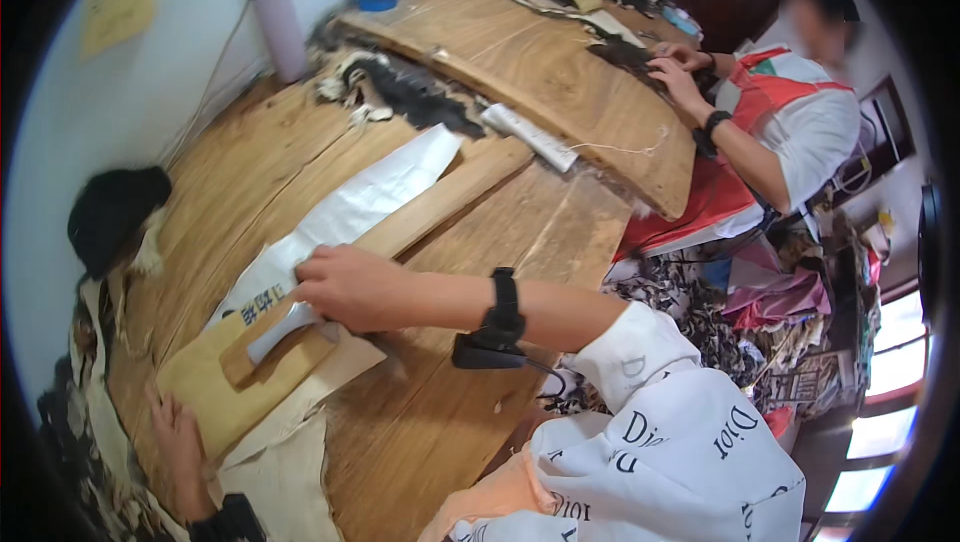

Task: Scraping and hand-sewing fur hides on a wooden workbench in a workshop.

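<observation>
Yellow sheet lay on the counter between my hands, a wood-and-metal tool on top. My right hand curled at the tool's end, its grip unclear; my left hand lay unclenched along the sheet's edge. I judged this a positioning step, calling next for steady support.

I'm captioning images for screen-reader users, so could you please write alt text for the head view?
A person's right hand is at a curved silver-coloured tool over a yellow sheet, the left hand at the sheet's edge, on a wooden table. Nearby, a co-worker in a red apron handles dark, furry-looking material.
</observation>
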`<state>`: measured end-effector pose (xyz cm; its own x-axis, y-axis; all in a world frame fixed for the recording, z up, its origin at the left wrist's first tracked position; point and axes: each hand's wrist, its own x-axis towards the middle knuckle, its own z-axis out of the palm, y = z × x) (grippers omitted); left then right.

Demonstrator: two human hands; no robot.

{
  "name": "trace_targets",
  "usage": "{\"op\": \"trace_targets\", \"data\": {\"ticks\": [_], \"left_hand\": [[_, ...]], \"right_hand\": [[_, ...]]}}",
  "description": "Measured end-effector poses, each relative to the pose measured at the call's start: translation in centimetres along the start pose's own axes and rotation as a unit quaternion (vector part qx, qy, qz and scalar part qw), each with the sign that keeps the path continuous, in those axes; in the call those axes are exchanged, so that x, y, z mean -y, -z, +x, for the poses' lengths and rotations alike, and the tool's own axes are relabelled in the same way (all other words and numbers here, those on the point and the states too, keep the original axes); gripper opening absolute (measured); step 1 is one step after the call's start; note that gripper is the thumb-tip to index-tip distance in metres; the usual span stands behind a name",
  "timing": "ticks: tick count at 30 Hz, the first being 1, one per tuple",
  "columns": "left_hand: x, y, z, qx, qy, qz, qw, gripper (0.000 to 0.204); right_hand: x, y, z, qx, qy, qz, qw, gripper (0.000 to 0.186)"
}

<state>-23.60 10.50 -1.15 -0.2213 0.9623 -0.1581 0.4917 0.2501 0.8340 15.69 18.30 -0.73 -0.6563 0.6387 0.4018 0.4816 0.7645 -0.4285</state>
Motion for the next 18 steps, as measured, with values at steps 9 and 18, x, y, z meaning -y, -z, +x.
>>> {"op": "trace_targets", "data": {"ticks": [9,18], "left_hand": [[1.0,3.7,-3.9,-0.049,-0.073,0.14,0.986,0.037],[-4.6,0.8,-8.8,-0.092,-0.094,0.161,0.978,0.029]], "right_hand": [[-11.2,16.9,-19.0,-0.204,-0.415,-0.296,0.836,0.014],[-14.0,16.1,-19.5,-0.033,-0.417,-0.371,0.829,0.015]]}}
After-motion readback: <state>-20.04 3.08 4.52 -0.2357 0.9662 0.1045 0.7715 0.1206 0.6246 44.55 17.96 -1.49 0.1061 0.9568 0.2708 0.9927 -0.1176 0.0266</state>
